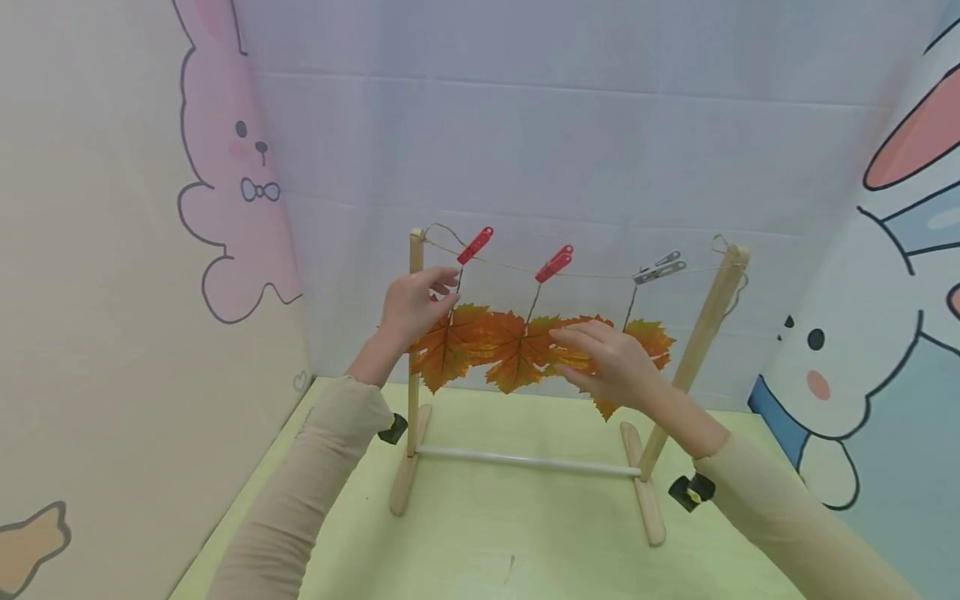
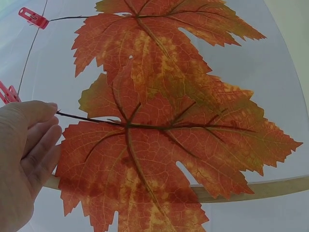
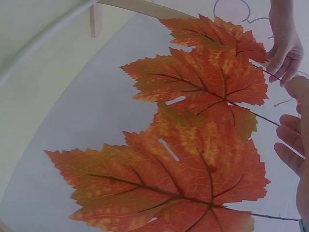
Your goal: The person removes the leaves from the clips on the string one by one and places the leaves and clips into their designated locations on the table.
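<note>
Three orange-red artificial maple leaves hang in a row by dark stems: a left leaf (image 1: pixel 444 350), a middle leaf (image 1: pixel 512 354) and a right leaf (image 1: pixel 651 338). Red clothespins, one left (image 1: pixel 476 246) and one middle (image 1: pixel 555 263), clip two stems to a thin string; a grey clothespin (image 1: pixel 658 271) clips the third. My left hand (image 1: pixel 417 305) is beside the left leaf's stem, just below its clothespin, fingers loosely bent. In the left wrist view, the stem (image 2: pixel 89 119) passes behind the thumb. My right hand (image 1: pixel 613 360) overlaps the right leaf, fingers relaxed and pointing left.
The string runs between two wooden posts, a left post (image 1: pixel 415 408) and a right post (image 1: pixel 697 342). A white rod (image 1: pixel 525 458) joins their feet on the pale green table (image 1: pixel 517 525). Behind hangs a white cloth; cartoon-printed walls stand at both sides.
</note>
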A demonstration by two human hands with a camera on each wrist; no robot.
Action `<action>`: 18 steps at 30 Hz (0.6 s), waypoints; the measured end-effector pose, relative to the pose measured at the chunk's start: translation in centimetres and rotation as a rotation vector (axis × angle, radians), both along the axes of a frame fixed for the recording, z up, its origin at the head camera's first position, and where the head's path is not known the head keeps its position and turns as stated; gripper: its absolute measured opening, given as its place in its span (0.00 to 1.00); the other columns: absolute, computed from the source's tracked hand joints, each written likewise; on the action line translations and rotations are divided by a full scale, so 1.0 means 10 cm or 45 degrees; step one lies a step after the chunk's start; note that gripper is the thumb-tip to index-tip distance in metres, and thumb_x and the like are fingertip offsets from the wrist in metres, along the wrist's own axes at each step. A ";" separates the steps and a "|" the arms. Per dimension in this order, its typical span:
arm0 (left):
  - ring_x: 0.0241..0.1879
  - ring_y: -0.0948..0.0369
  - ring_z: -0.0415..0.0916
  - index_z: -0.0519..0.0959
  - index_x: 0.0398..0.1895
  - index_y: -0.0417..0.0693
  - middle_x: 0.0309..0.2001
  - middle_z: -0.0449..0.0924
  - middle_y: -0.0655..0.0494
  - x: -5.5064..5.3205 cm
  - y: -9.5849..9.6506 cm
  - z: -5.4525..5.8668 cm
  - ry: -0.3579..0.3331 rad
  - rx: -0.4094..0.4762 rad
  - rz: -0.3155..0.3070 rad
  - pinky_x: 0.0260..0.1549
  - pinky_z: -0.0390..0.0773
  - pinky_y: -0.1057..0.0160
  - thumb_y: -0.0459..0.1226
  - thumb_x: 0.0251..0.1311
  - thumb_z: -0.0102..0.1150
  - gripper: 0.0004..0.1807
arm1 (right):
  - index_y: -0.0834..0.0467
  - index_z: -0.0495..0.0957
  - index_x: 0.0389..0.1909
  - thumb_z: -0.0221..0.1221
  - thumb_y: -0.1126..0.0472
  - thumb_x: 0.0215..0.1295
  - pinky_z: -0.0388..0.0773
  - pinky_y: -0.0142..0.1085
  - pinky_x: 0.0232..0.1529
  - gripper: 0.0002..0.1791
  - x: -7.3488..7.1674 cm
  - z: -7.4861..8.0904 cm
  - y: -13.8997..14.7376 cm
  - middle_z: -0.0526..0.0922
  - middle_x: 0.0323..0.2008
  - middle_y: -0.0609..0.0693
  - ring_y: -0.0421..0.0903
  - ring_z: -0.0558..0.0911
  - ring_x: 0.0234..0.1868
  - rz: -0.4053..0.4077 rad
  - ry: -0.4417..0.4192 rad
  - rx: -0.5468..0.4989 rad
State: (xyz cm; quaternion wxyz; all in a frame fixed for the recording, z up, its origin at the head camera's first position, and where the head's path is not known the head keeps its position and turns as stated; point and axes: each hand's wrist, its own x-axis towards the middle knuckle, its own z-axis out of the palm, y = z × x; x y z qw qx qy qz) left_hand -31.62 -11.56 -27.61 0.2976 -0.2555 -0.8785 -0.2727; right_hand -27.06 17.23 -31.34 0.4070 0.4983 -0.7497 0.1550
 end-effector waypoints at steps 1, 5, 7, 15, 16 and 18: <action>0.33 0.58 0.80 0.78 0.47 0.43 0.37 0.83 0.51 0.00 0.01 0.00 -0.005 0.009 -0.005 0.31 0.78 0.61 0.34 0.53 0.61 0.16 | 0.64 0.78 0.42 0.46 0.44 0.65 0.78 0.42 0.29 0.27 -0.01 0.03 -0.02 0.82 0.35 0.56 0.51 0.81 0.34 0.003 0.007 -0.004; 0.33 0.58 0.80 0.78 0.47 0.43 0.37 0.83 0.50 -0.02 0.01 0.00 0.006 0.037 -0.005 0.31 0.78 0.61 0.34 0.53 0.61 0.16 | 0.64 0.78 0.43 0.47 0.42 0.64 0.79 0.43 0.32 0.28 -0.02 0.18 -0.12 0.82 0.36 0.57 0.52 0.81 0.35 -0.009 0.008 0.003; 0.33 0.58 0.80 0.78 0.46 0.42 0.36 0.83 0.50 -0.03 0.01 -0.01 0.015 0.046 -0.003 0.30 0.78 0.61 0.34 0.52 0.62 0.16 | 0.64 0.78 0.43 0.46 0.41 0.64 0.79 0.43 0.33 0.29 -0.01 0.24 -0.16 0.82 0.36 0.57 0.52 0.81 0.36 -0.021 0.018 0.008; 0.33 0.57 0.80 0.77 0.46 0.42 0.36 0.83 0.50 -0.05 0.02 -0.01 -0.017 0.108 -0.032 0.31 0.78 0.61 0.33 0.53 0.61 0.16 | 0.64 0.79 0.44 0.55 0.49 0.60 0.79 0.40 0.29 0.22 -0.03 0.39 -0.30 0.83 0.33 0.57 0.51 0.81 0.32 -0.017 0.065 -0.013; 0.33 0.57 0.80 0.77 0.46 0.42 0.36 0.83 0.50 -0.05 0.01 -0.01 -0.022 0.111 -0.035 0.32 0.79 0.60 0.33 0.53 0.61 0.15 | 0.64 0.79 0.44 0.57 0.51 0.58 0.79 0.40 0.29 0.21 -0.02 0.40 -0.31 0.83 0.33 0.57 0.51 0.81 0.32 -0.020 0.065 -0.008; 0.33 0.57 0.80 0.77 0.46 0.42 0.36 0.83 0.49 -0.04 0.01 -0.01 -0.040 0.108 -0.042 0.32 0.79 0.60 0.33 0.54 0.60 0.15 | 0.64 0.78 0.44 0.61 0.54 0.54 0.79 0.40 0.30 0.20 -0.02 0.44 -0.34 0.82 0.33 0.57 0.51 0.81 0.32 -0.041 0.070 0.006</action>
